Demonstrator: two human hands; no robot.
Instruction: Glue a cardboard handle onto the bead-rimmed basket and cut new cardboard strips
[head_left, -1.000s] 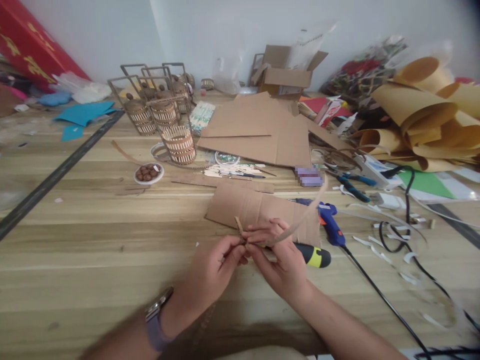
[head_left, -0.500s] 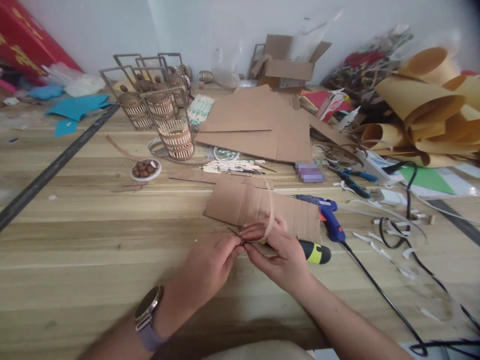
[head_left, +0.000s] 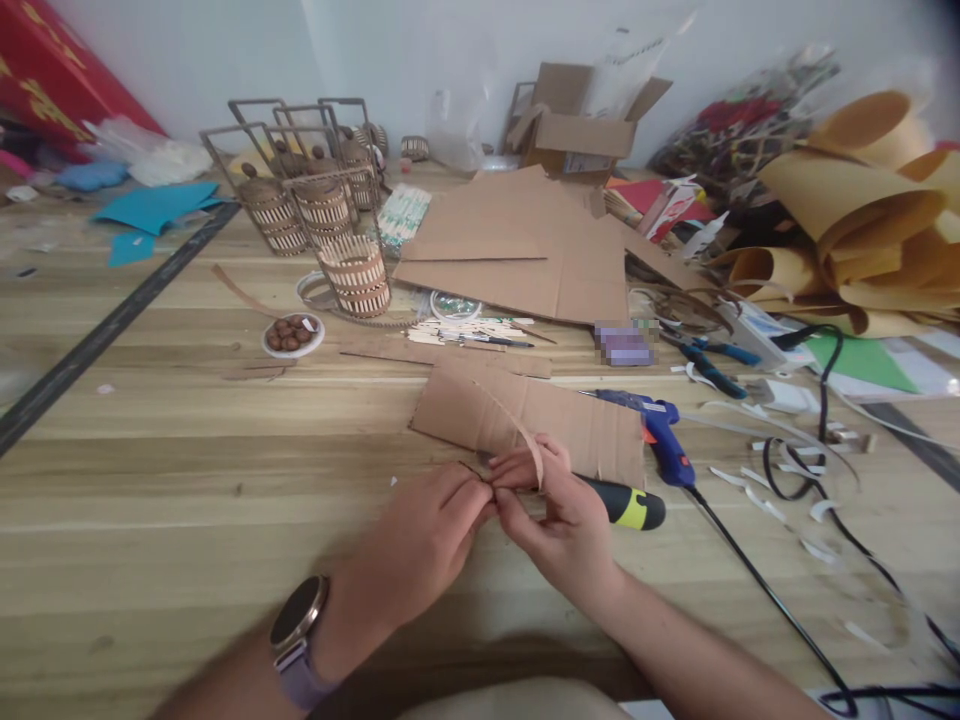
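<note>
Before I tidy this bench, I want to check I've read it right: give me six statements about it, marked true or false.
1. The left hand and right hand are close together at the fingertips. True.
2. The watch is worn on the right arm. False: the watch is on the left.
3. A strip curves up from the right hand. True.
4. The pliers are in the left hand. False: the pliers lie on the table.
5. Brown balls sit in a white bowl. True.
6. The box is closed. False: the box has its flaps open.
</note>
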